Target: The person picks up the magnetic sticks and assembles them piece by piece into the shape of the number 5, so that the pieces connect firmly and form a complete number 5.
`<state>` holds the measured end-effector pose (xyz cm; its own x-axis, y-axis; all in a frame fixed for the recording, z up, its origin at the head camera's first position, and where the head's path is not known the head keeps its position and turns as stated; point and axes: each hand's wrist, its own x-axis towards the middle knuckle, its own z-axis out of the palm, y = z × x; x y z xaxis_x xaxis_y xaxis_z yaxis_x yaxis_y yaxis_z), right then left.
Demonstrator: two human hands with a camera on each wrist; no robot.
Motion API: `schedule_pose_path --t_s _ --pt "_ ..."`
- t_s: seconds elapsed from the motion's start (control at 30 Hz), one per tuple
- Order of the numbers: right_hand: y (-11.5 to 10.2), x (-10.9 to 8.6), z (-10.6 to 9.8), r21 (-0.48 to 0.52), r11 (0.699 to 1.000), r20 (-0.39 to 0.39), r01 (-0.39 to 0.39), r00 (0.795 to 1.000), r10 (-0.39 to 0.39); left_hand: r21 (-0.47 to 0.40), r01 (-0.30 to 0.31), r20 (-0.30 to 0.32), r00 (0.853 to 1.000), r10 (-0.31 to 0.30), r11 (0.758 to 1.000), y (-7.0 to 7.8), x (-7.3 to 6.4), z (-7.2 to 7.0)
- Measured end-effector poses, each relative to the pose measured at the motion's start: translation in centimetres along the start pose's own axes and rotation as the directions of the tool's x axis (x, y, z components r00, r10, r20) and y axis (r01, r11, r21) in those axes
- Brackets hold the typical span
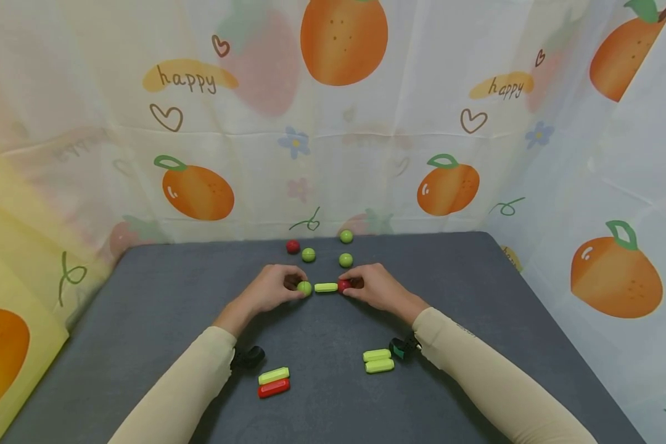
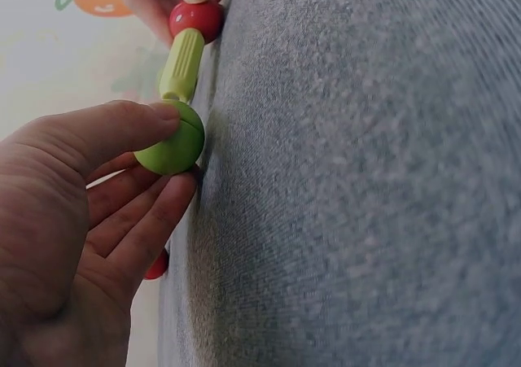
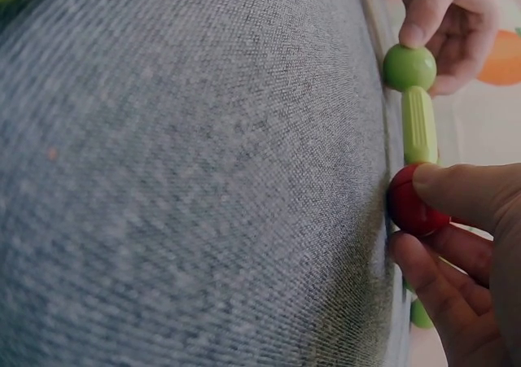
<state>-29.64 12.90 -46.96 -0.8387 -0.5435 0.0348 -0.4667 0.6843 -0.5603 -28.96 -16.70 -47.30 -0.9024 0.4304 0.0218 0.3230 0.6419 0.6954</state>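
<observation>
Head view is showing me both hands working over the grey worktop (image 1: 161, 296), toward its far edge. The left hand (image 1: 271, 288) is pinching a green ball (image 1: 304, 288) between thumb and fingers; the right hand (image 1: 378, 288) is gripping a red ball (image 1: 343, 285) just as narrowly. Between them a yellow-green rod (image 1: 325, 287) is lying in line, its right end touching the red ball, while a slim gap is showing beside the green ball. How firmly the rod is seating in the red ball, I cannot tell.

I am worrying most about alignment: if either hand were pushing off the rod's axis, its end could be skidding past the ball or twisting away from the red one, since no finger is holding the rod itself. Fingertips slipping on those round surfaces could be causing the same.

Near the far edge, a loose red ball (image 1: 293, 246) and three loose green balls (image 1: 308, 254) are sitting just beyond the hands; a brushing knuckle could be setting them rolling. Toward the near edge, a red rod (image 1: 274, 388) and three spare yellow-green rods (image 1: 380, 366) are lying between the forearms, where a sleeve could be nudging them.
</observation>
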Motion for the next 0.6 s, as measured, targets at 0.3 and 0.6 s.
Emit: schedule_pose_path --t_s 0.3,0.6 --pt "0.1 0.0 -0.1 -0.004 1.0 0.004 0.01 1.0 -0.01 0.007 0.002 -0.002 1.0 -0.002 1.0 0.4 0.4 0.5" --pt "0.2 0.0 -0.1 -0.005 1.0 0.007 0.003 1.0 -0.003 -0.102 -0.044 -0.002 0.999 0.044 0.994 -1.0 0.1 0.7"
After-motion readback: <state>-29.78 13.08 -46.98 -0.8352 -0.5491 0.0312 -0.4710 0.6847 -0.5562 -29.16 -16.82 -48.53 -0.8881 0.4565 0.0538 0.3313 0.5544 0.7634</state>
